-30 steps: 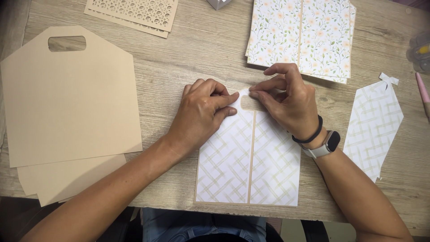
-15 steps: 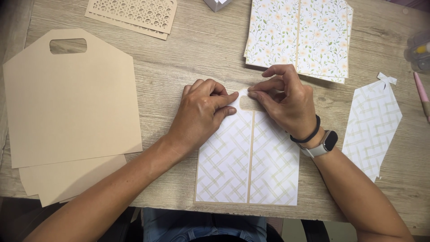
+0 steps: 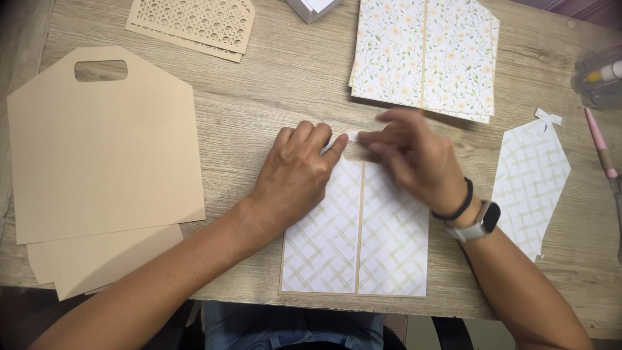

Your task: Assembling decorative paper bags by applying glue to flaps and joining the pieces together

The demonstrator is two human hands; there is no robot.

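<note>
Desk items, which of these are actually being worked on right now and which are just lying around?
In hand:
- lattice-print panel, pressed by the left hand
- small white strip at its top edge, pinched by the right hand

Lying about:
- tan handled cards
- floral sheets
- lattice cut-out
- perforated tan card
- pink pen

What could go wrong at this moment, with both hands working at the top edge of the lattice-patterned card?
The right hand is motion-blurred beside a small white strip at the top of the lattice-patterned card; a quick pull might tear the strip or lift the paper. Only the left hand pins the card, near its top, so the card could skew. Its lower edge lies close to the table edge, so a shove might push it over.
</note>
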